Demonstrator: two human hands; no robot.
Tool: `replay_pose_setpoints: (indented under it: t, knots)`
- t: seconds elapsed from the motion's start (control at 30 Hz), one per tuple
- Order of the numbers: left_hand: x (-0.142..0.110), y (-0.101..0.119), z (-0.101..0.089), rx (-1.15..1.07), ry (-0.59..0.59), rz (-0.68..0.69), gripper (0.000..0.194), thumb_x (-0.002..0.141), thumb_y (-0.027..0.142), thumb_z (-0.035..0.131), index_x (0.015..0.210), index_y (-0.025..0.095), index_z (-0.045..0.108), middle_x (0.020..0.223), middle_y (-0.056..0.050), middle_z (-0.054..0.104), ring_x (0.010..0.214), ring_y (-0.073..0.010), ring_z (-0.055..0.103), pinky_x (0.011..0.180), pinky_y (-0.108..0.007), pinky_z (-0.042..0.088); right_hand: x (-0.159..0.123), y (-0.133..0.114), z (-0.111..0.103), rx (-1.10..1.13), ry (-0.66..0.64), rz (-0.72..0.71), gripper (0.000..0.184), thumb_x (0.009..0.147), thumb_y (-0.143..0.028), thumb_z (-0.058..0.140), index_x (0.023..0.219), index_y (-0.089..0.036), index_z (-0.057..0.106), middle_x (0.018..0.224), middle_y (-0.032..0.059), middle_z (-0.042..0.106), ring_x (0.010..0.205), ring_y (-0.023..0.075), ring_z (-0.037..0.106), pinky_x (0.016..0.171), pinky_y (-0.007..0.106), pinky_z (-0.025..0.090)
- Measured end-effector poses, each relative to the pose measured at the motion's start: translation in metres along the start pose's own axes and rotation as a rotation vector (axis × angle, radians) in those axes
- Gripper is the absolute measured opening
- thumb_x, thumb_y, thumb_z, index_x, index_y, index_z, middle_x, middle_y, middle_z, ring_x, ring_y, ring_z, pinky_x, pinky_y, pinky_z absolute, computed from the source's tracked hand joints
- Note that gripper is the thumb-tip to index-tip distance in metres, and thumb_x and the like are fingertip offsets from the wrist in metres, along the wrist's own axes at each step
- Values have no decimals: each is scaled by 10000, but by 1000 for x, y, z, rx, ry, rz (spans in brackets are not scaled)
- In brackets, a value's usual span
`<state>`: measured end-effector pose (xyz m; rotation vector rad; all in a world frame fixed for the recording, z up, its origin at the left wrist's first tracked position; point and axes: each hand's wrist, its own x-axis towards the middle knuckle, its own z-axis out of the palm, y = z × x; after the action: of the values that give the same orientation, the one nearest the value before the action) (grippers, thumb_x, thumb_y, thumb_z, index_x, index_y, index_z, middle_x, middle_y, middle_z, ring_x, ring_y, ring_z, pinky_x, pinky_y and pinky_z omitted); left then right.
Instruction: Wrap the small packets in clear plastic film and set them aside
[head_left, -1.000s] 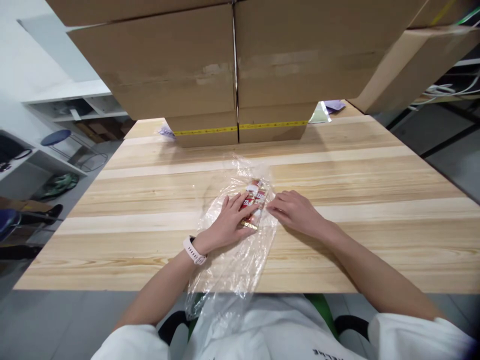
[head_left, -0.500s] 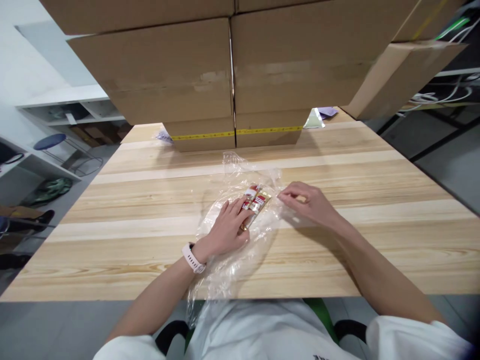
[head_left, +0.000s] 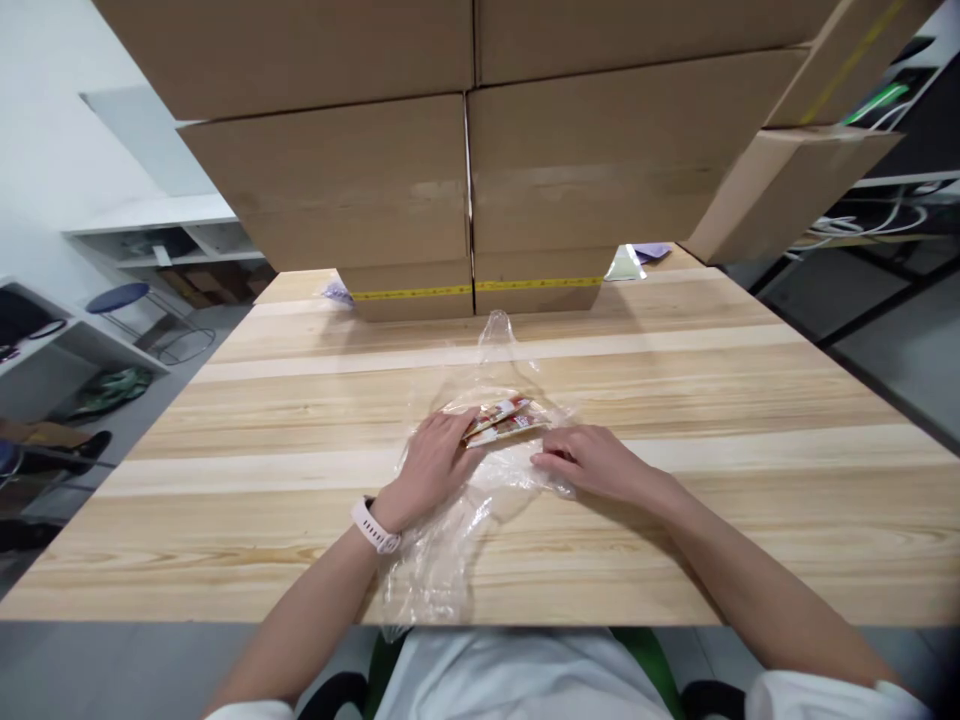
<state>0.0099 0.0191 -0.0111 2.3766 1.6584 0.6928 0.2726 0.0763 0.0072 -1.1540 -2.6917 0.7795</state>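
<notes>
Two slim red, white and gold stick sachets (head_left: 504, 422) lie slanted, one partly over the other, on a crumpled clear plastic bag (head_left: 442, 565). My left hand (head_left: 433, 462), with a pale watch on its wrist, grips their left ends between thumb and fingers. At their right ends my right hand (head_left: 600, 462) is closed, its curled fingers pinching the side of the plastic. Its fingertips are partly hidden. The bag spreads under both hands, from the table's near edge to a narrow peak beyond the sachets.
Large cardboard boxes (head_left: 360, 190) are stacked at the back of the wooden table (head_left: 750, 400), yellow tape along their lower edge. Silver and purple packaging (head_left: 626, 263) lies beside them at right. A round stool (head_left: 118, 297) stands on the floor at left.
The sachets have turned from steeply slanted to nearly crosswise. My right hand has come nearer and lower, drawing the plastic in. My left fingers have moved to the sachets' left ends.
</notes>
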Motion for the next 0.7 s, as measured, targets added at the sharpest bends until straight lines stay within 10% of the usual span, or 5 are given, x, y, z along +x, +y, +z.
replay_pose_setpoints:
  t: [0.23,0.5,0.7]
  knots:
    - [-2,-13,4,-99,67,-88,256,1015,257,502,1167,179,693,1060,-97,756,956,-257,691,852,-384,521,-3,2,0,-23,17,28,392,977,-330,536,613,-192,578,622,14,628,583,146,501,582,288,263]
    - [-2,-17,6,-184,100,-54,203,980,193,543,1083,176,717,1002,-90,764,897,-241,688,819,-365,517,5,-6,13,-40,665,-302,202,1010,-266,549,1148,-207,684,1144,113,718,1056,241,649,903,373,500]
    - [-2,-10,5,-274,16,44,188,998,255,558,1082,193,715,1034,-92,757,948,-241,685,866,-388,532,9,-9,29,-154,365,-223,301,968,-296,639,1249,-192,618,1168,112,708,1049,279,625,894,427,498]
